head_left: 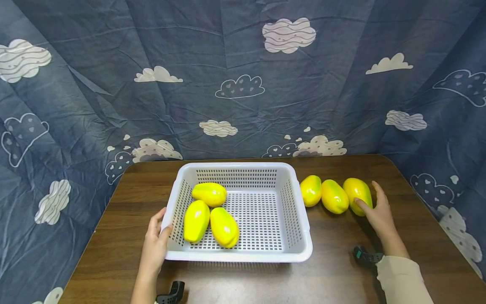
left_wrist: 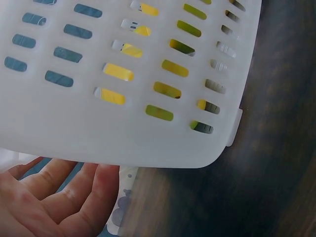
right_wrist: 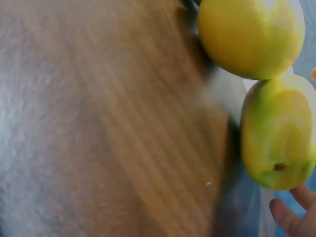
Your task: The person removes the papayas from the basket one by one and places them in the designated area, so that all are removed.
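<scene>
Left hand (head_left: 153, 241): grips the white basket (head_left: 243, 256) at its left rim, thumb on top and fingers along the outer wall.
Right hand (head_left: 381, 215): fingers spread around the rightmost fruit (head_left: 357, 192), thumb at its near side; cannot tell how firmly they touch.
Row on the desk (head_left: 334, 257): rightmost fruit, middle fruit (head_left: 335, 196), then inner fruit (head_left: 310, 191) just beside the basket's right wall.
Inside the basket: back fruit (head_left: 209, 194), left fruit (head_left: 196, 222) and front fruit (head_left: 225, 228), clustered leftward.
Backdrop: blue cloud-printed cloth (head_left: 243, 114).
</scene>
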Motion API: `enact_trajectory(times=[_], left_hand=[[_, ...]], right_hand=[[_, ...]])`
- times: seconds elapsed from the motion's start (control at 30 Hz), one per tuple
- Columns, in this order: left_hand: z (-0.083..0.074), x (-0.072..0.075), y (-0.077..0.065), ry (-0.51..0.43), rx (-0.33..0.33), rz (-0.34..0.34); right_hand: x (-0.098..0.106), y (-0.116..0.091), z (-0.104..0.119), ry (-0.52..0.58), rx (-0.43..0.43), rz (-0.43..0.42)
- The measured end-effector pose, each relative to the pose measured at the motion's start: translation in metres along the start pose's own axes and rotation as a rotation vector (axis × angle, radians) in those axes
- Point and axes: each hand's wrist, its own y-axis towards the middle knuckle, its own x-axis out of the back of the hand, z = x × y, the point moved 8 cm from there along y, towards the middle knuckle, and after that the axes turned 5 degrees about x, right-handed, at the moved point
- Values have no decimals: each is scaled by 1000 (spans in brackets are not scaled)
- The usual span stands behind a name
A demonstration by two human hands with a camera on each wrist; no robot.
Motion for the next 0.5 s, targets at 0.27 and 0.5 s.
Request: enact_trajectory(times=[0.27, 0.5], left_hand=[[0, 0, 0, -8, 3, 7], [1, 0, 0, -10, -5, 7]], right_hand=[[7, 1, 17, -60, 27, -42], [11, 1, 38, -66, 99, -112]])
